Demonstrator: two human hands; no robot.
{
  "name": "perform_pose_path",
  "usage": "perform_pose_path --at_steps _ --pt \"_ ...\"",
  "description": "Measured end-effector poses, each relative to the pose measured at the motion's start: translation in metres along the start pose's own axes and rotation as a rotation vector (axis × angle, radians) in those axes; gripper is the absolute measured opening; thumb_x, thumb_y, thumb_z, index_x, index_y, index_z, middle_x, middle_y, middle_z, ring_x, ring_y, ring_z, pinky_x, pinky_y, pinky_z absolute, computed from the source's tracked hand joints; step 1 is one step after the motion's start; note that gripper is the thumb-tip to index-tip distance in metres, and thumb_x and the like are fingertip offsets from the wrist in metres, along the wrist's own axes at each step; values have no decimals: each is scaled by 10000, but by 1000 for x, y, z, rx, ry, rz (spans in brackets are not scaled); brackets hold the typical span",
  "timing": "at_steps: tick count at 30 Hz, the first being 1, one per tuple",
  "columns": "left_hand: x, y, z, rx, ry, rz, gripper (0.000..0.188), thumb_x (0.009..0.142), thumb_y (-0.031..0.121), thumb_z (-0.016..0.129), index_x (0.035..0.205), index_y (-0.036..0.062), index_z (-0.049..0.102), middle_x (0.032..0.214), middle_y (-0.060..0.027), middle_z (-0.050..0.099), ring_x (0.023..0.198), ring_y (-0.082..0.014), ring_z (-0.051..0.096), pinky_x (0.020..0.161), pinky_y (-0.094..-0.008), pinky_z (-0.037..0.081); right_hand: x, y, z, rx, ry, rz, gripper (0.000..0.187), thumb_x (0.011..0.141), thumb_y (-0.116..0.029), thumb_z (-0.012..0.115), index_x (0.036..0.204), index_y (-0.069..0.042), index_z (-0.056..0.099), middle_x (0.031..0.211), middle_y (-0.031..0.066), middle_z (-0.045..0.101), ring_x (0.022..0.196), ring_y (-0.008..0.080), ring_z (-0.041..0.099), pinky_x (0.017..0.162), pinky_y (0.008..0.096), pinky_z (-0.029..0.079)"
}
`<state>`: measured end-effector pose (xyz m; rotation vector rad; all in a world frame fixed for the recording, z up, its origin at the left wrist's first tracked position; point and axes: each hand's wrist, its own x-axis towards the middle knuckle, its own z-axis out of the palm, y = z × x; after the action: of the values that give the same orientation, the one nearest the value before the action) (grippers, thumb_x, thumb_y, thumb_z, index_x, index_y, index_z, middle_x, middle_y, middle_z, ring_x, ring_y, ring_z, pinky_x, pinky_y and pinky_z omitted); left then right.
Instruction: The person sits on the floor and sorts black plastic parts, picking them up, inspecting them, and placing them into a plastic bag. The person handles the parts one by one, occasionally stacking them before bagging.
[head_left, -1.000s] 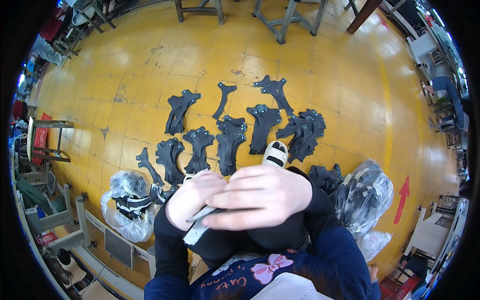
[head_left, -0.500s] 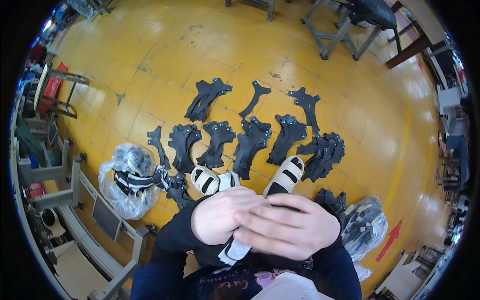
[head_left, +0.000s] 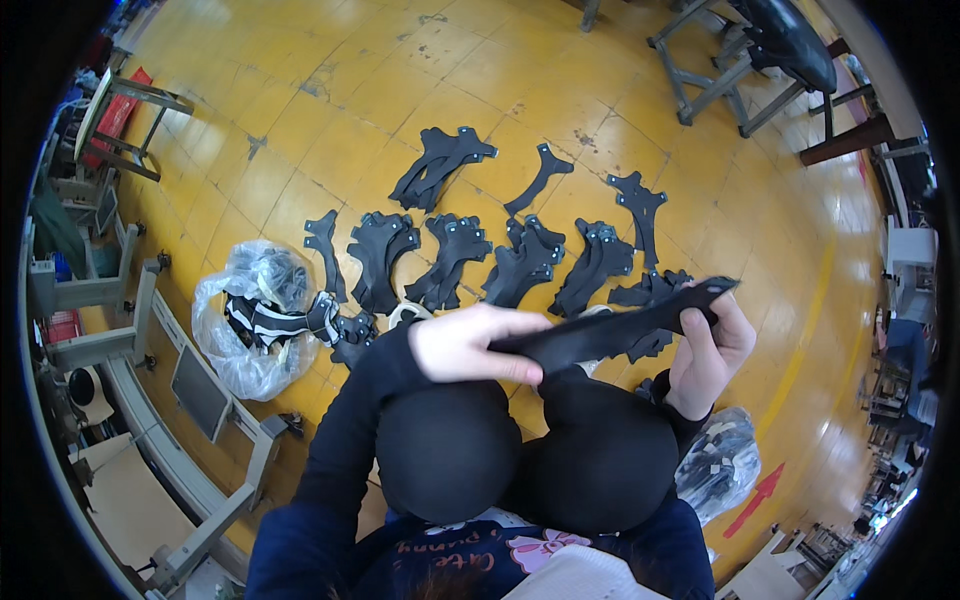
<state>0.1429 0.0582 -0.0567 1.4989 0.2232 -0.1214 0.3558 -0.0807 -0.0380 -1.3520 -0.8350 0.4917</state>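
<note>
Long black fabric-like strip (head_left: 605, 337), gripped by left hand (head_left: 472, 342) and right hand (head_left: 712, 362), is above black-clad knees (head_left: 448, 450); work looks partway: forked black pieces (head_left: 382, 255) lie grouped on yellow tiled floor (head_left: 225, 185), clear plastic bags (head_left: 268, 375) still filled.

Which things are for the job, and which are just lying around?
For the job:
- black strip, held by left hand and right hand
- probably the similar black pieces on the floor

Just around, it seems:
- dark-seated stool
- red floor arrow

Black strip (head_left: 622, 325) bars way ahead, knees (head_left: 445, 450) below; open above dark piles (head_left: 382, 262); behind strip, unclear
</note>
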Motion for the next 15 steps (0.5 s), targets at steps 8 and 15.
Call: perform_pose_path --at_steps 8,15 --pt "24 -125 18 -341 88 -23 359 960 326 485 1126 18 565 980 -47 622 818 -104 596 753 -265 468 16 57 -14 -276 -258 229 137 764 63 649 884 91 590 807 56 570 742 118 512 684 225 405" --pt "33 -148 14 -484 48 19 335 940 283 540 1157 28 519 924 -16 582 761 -92 547 706 -238 444 25 93 -18 -48 -226 434 193 797 44 631 989 65 634 909 48 648 816 103 574 777 220 441"
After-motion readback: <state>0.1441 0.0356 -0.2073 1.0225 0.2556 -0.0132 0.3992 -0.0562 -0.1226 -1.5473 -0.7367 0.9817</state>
